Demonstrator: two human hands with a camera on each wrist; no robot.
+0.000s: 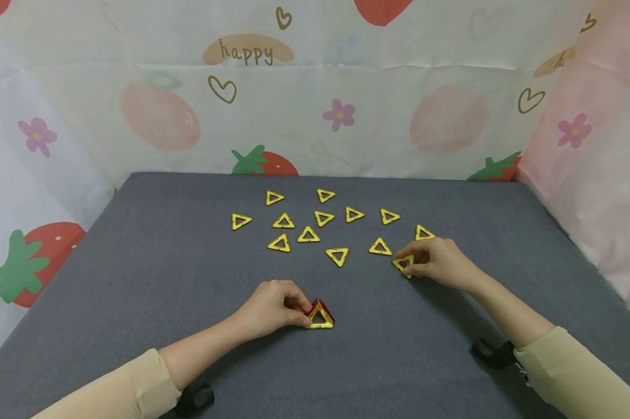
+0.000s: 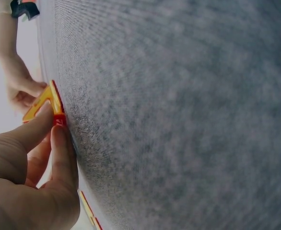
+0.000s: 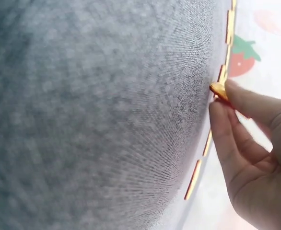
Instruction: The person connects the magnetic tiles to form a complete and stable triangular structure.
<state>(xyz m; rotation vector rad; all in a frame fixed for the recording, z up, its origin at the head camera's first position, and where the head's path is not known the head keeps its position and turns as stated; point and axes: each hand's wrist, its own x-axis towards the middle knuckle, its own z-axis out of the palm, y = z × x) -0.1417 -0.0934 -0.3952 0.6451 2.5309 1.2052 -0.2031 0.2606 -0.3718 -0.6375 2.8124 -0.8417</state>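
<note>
Near the table's front middle, the left hand [image 1: 274, 308] pinches the left side of a small upright structure of yellow and red triangular pieces [image 1: 321, 326]. In the left wrist view, its thumb and fingers hold the structure's corner [image 2: 59, 119]. On the right, the right hand [image 1: 440, 263] pinches a yellow triangle piece [image 1: 397, 265], which looks tilted in the right wrist view, its edge [image 3: 218, 89] between thumb and fingertips. Just behind that hand lies another yellow triangle [image 1: 423, 231], and to its left one more [image 1: 380, 248].
Several yellow triangles lie flat across the back half of the dark grey table [image 1: 136, 244], among them one at the far left [image 1: 240, 221] and one nearer the middle [image 1: 338, 256]. A patterned curtain [image 1: 304, 116] stands behind and at both sides.
</note>
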